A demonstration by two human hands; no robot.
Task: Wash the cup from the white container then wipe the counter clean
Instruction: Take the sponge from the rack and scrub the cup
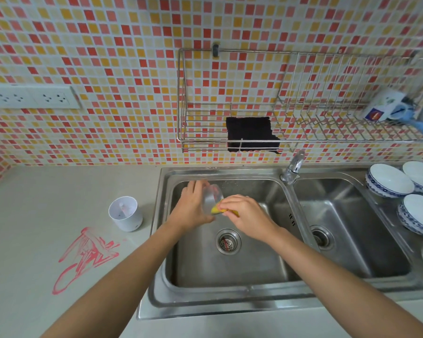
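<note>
Red scribble [83,257] on the surface [35,203] isn't wiped yet. Over the left sink basin [230,272], left hand [193,206] fingers wrap the clear cup [212,199]; right hand [247,213] pinches a yellow sponge [216,210] into its mouth. Wet, probably slippery, so grip round the body. White container [125,213] sits just left of the sink.

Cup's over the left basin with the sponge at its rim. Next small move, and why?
Probably keep scrubbing: push the yellow sponge deeper into the clear cup. The left hand holds the cup tilted over the sink, the right hand has the sponge only at its mouth, and no water runs from the faucet.
</note>
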